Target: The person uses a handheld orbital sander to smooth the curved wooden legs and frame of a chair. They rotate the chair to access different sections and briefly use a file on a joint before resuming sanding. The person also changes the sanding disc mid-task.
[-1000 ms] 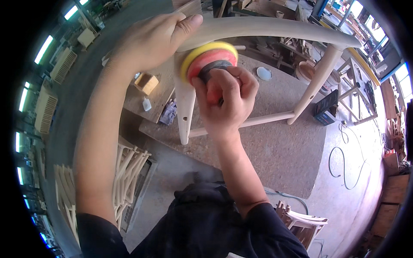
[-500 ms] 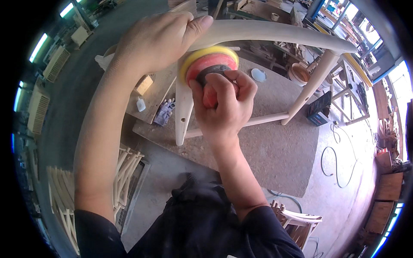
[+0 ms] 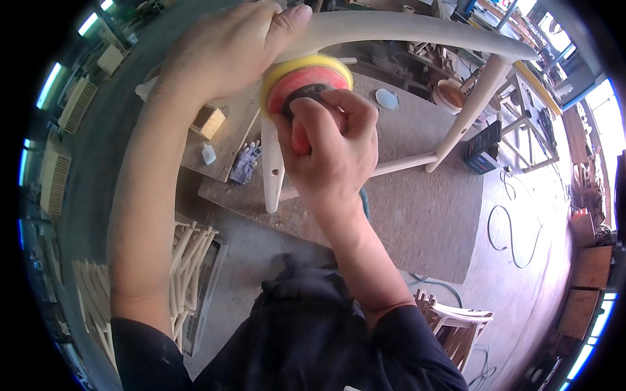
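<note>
A pale wooden chair frame (image 3: 404,29) stands on the table, with a curved rail across the far side, legs and a crossbar. My left hand (image 3: 228,49) is closed over the left end of the curved rail; its thumb lies along the top, and the other fingers are mostly hidden. In my right hand (image 3: 332,143) is a round sander (image 3: 310,75) with a red body, dark collar and yellow-edged pad. Its pad is tilted against the frame where the left leg (image 3: 272,169) meets the rail. The contact face is hidden.
The brown worktable (image 3: 424,228) carries a wooden block (image 3: 208,122), a small bottle (image 3: 208,154), a grey glove (image 3: 245,164) and a pale round disc (image 3: 387,98). Beyond its right side are a bucket (image 3: 448,96) and a dark box (image 3: 482,150). A hose (image 3: 492,238) curls on the floor. Curved wooden parts (image 3: 189,267) lie stacked at left.
Both hands and the sander have shifted slightly up and left in the picture; the frame also sits a little higher. A piece of green hose now shows beside my right wrist.
</note>
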The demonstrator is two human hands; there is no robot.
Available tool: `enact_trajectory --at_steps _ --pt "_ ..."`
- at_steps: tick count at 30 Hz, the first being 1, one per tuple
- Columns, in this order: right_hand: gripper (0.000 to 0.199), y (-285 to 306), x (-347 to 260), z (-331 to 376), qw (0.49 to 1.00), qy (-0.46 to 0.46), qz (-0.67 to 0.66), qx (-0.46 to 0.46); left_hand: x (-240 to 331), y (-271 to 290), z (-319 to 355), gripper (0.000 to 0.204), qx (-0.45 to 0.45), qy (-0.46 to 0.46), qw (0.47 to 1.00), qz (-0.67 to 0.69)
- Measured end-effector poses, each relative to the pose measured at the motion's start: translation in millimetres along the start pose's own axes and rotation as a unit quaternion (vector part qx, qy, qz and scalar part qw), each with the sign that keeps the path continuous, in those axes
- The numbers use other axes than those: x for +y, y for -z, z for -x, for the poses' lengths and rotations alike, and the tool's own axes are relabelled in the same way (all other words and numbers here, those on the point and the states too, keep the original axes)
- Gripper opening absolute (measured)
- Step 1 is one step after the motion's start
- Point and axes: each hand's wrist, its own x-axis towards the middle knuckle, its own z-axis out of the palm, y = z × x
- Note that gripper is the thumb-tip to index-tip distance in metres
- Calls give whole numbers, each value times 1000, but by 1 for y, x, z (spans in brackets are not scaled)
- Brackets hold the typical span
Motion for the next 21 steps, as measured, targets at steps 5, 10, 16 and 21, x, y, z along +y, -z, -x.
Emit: enact_trajectory --at_steps 5,10,16,21 --pt "38 8 0 -2 1000 -22 -5 -16 0 1 2 76 7 -6 1000 -26" --pt "37 27 15 -5 996 -70 0 -63 -1 -3 4 81 41 18 999 -27" --pt "50 39 36 25 994 -108 -9 -16 -2 -10 2 85 40 52 998 -25" --pt "45 17 18 15 999 12 -38 22 -6 -6 -1 83 31 40 998 -29"
